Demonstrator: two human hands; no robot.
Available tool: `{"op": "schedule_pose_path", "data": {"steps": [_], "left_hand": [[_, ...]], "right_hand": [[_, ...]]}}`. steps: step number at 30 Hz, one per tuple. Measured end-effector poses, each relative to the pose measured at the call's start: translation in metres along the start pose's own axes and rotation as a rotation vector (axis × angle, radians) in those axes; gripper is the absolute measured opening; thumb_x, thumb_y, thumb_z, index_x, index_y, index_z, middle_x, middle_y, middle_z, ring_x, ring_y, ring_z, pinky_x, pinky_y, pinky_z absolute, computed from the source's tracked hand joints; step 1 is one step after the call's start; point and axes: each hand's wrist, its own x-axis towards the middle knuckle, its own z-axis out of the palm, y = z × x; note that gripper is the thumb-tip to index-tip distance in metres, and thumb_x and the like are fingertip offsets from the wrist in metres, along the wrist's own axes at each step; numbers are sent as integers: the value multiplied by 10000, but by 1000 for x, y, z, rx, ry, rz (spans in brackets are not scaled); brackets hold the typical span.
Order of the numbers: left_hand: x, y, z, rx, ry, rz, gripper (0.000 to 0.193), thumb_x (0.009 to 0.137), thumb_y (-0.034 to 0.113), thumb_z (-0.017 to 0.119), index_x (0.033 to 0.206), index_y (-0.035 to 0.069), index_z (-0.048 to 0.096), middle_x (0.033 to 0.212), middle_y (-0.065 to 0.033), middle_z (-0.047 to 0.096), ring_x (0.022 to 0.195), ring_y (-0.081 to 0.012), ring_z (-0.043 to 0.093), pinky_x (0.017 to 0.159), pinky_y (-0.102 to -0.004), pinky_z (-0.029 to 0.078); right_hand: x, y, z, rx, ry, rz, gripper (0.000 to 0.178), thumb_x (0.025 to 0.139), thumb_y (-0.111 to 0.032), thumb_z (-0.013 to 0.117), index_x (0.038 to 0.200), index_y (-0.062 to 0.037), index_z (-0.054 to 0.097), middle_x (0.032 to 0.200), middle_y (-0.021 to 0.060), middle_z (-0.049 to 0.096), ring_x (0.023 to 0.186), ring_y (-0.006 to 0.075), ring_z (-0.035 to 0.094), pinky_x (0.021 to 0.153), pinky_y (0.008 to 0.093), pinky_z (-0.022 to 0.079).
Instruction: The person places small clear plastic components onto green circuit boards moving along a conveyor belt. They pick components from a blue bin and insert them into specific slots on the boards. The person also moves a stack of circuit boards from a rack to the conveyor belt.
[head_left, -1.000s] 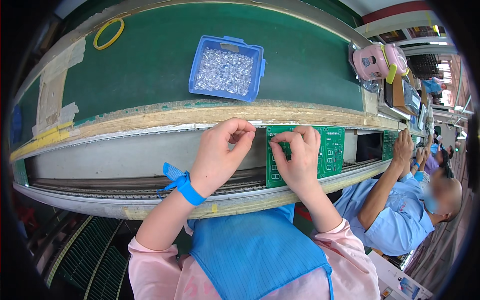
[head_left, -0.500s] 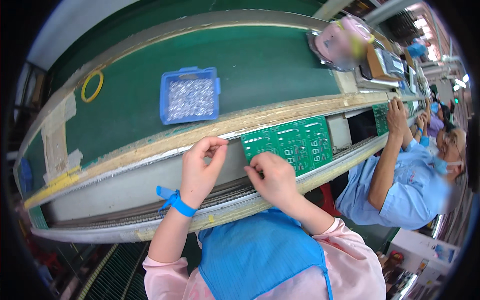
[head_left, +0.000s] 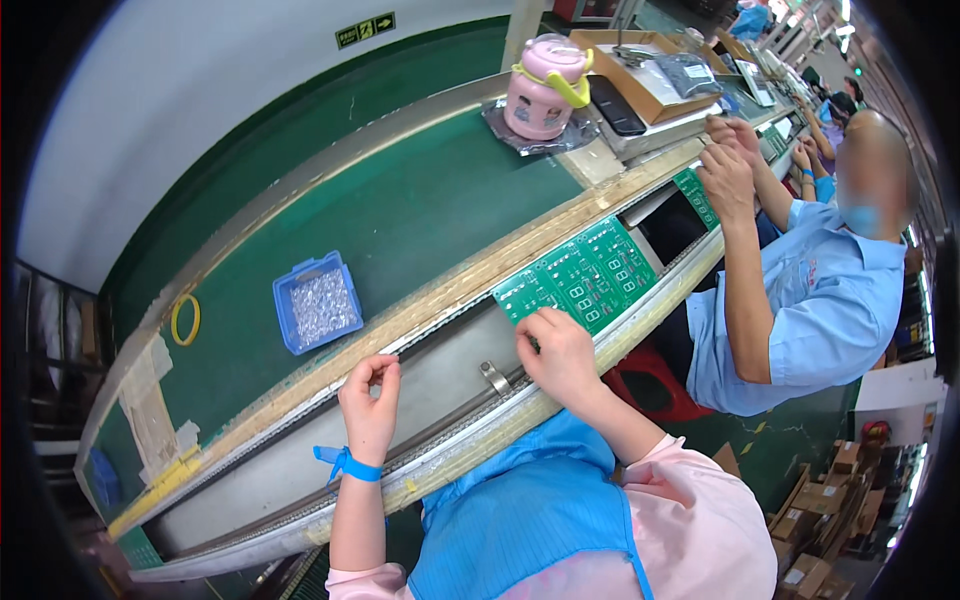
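Lower left than in the earlier head frame, the left hand (head_left: 368, 408) is apart from the right hand (head_left: 560, 355), curled by the board (head_left: 580, 272) right of centre. I cannot tell whether either grips anything.

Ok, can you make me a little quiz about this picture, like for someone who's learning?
1. What colour is the tray holding the small clear pieces?
2. True or false: a wristband is on the camera wearer's left arm.
3. Which of the wearer's hands is closer to the nearest green circuit board? A) left B) right

Key: 1. Blue. 2. True. 3. B, the right hand.
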Motion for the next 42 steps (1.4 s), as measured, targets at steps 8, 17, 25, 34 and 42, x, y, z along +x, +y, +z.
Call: {"op": "schedule_pose_path", "data": {"steps": [8, 17, 25, 34, 42], "left_hand": [[-1, -3, 3, 78, -14, 68, 83, 875, 56, 653, 926, -2, 682, 821, -64, 683, 745, -126, 620, 719, -266, 495], [-3, 1, 6, 285, -35, 192, 60, 852, 54, 663, 892, 16, 687, 832, -117, 676, 771, -211, 649, 723, -317, 511], [-2, 13, 8, 501, -160, 370, 73, 820, 65, 665, 886, 40, 684, 837, -122, 670, 831, -301, 606, 758, -392, 484], [-12, -4, -3, 595, -188, 390, 190, 832, 142, 644, 986, 39, 684, 959, -146, 679, 947, -330, 614, 852, -440, 493], [-110, -8, -42, 512, 75, 196, 252, 866, 196, 627, 1045, 22, 658, 990, -172, 661, 984, -345, 611, 865, -443, 493]], "right_hand": [[9, 49, -14, -142, 98, 53, 117, 718, -30, 641, 828, -63, 662, 888, 98, 589, 882, 290, 580, 751, 393, 511], [23, 92, -35, -260, 174, 153, 150, 705, -5, 642, 844, -51, 675, 894, 113, 593, 914, 297, 573, 792, 389, 505], [-8, 32, -12, -125, -110, 8, 127, 857, -172, 613, 785, -74, 648, 799, 122, 632, 831, 300, 617, 724, 436, 517], [-44, -72, 27, 10, -467, -525, 363, 918, -376, 560, 723, -85, 657, 742, 114, 667, 744, 282, 662, 675, 422, 504], [-35, -81, 21, -137, -734, -380, 474, 937, -417, 471, 798, -36, 716, 700, 227, 656, 703, 414, 649, 689, 511, 502]]}}
